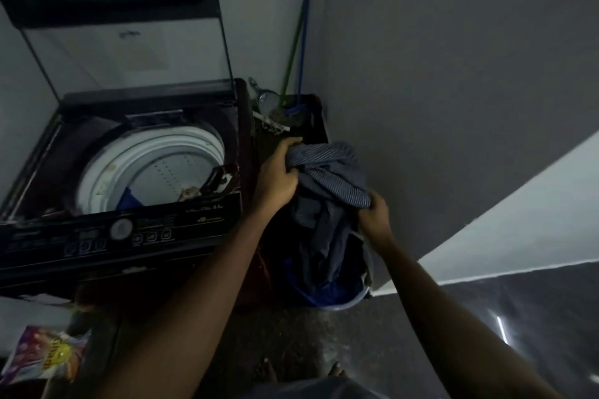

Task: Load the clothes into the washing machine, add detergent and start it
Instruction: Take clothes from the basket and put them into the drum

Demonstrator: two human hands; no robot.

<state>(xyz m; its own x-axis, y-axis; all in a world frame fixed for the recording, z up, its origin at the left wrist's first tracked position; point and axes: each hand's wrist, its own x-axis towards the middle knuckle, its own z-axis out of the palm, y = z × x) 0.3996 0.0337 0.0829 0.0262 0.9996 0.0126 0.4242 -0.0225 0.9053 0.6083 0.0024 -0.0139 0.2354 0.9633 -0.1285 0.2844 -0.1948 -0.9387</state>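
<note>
"Beside the washing machine [129,227], where was the striped shirt [327,168]?"

"Bunched over the round blue basket [337,301], soft cloth slanting from upper left to lower right. The left-hand grip [278,178] clutched its upper end and the right-hand grip [376,217] pinched its lower edge. The perforated drum [168,172] faced upward."

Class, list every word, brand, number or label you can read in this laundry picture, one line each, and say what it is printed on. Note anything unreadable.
"Ghadi": yellow letters turned sideways on the detergent packet, slightly blurred, so likely rather than certain.
Control panel: white lettering and button labels, too blurred to read.
Raised lid: a small dark mark, too small to read.
</note>
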